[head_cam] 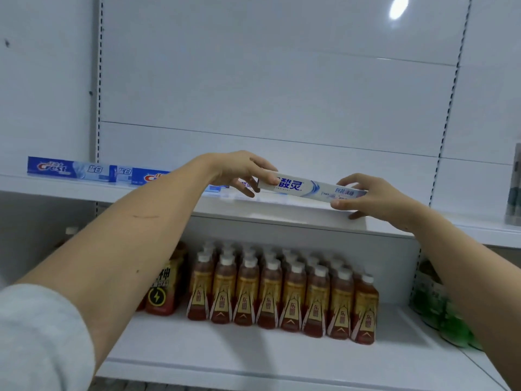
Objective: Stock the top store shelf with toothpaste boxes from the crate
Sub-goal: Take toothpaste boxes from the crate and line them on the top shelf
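The left hand (239,173) and right hand (366,197) pinch opposite ends of a toothpaste box (307,189) over the top shelf (282,215). It looks light, stiff, slightly glossy; end grips suit it.

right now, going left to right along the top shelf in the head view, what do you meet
Crest box → second Crest box → left hand → white toothpaste box, held at both ends → right hand → pale packs at the far right edge

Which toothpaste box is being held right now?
The white box, gripped at its ends by both hands; the blue Crest boxes lie untouched on the shelf.
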